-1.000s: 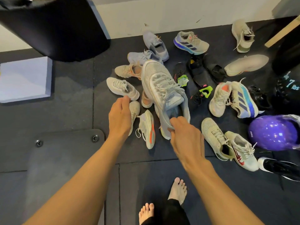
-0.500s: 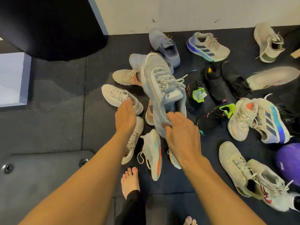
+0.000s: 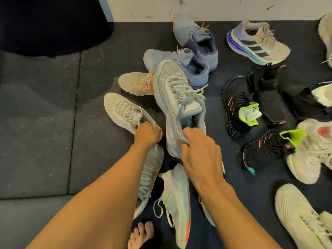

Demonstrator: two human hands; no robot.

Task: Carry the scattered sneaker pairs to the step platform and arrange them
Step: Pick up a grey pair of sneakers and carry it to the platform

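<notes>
Barely begun, only 2 in hand: clamps right hand [image 3: 199,155] on the raised grey sneaker [image 3: 174,90] at its heel, curls left hand [image 3: 147,135] round the heel of the white sneaker [image 3: 122,108] on the floor [image 3: 45,105], leaves the other sneakers [image 3: 256,45] scattered – none arranged yet.

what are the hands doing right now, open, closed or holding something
Left hand: closed, gripping the heel of the white knit sneaker.
Right hand: closed, gripping the heel of the pale grey sneaker.
</notes>
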